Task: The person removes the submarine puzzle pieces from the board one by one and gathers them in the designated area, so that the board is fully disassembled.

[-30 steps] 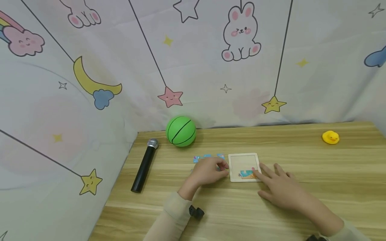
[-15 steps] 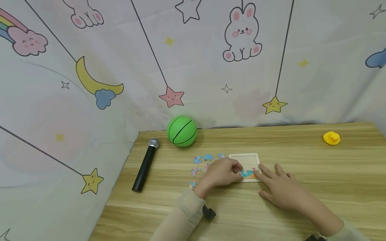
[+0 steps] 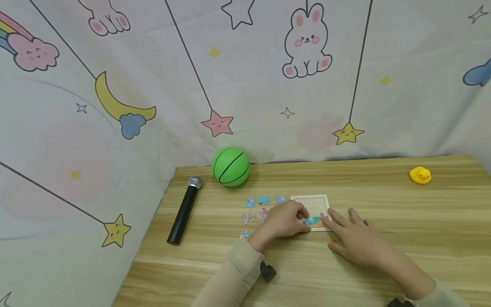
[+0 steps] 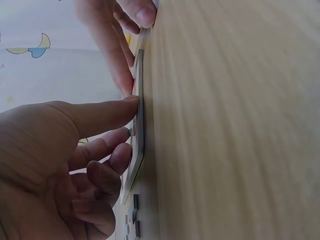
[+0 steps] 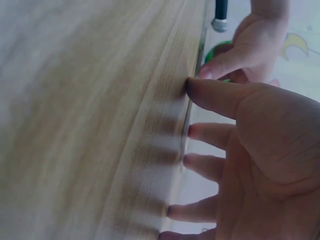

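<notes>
A square wooden puzzle tray (image 3: 310,198) lies flat on the table, with joined blue-and-orange puzzle pieces (image 3: 316,221) along its lower edge. My left hand (image 3: 285,218) is over the tray's lower left corner, fingers curled, thumb by the near rim. A puzzle piece (image 4: 130,131) shows as a thin edge at its fingertips, mostly hidden by them. My right hand (image 3: 358,241) lies spread at the tray's right side. Its index fingertip touches the joined pieces, and its thumb rests on the table.
Several loose puzzle pieces (image 3: 264,200) lie left of the tray, some partly behind my left hand. A black microphone (image 3: 185,213) and a green ball (image 3: 230,167) are further left. A yellow rubber duck (image 3: 420,175) sits at the back right, before a patterned cloth (image 3: 261,85).
My left hand has moved right, from beside the tray to over its lower left corner, uncovering loose pieces. In the last half second it barely shifts. My right hand stays in place.
</notes>
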Available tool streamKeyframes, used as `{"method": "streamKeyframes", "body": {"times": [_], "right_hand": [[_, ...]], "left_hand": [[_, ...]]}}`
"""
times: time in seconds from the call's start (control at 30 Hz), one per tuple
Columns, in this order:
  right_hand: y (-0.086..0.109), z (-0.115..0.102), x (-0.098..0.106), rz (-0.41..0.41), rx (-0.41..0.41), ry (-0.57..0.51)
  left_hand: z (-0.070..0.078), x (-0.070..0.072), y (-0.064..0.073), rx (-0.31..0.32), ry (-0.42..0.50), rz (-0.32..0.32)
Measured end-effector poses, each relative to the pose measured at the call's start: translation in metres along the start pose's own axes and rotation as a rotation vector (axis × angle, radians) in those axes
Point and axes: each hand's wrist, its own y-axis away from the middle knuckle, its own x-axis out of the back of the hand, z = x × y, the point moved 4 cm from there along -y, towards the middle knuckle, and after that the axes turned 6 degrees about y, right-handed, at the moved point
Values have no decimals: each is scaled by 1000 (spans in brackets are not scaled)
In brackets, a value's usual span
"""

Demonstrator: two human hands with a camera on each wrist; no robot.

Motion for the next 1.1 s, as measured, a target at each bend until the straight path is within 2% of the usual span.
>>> {"method": "streamKeyframes", "body": {"times": [0.7, 0.9, 1.1], "right_hand": [[0, 0, 0, 3, 0, 6], [0, 0, -1, -4, 1, 6], [0, 1, -2, -5, -2, 7]], "left_hand": [[3, -1, 3, 2, -28, 21], [2, -1, 2, 18, 30, 30], [3, -1, 2, 6, 75, 43]]}}
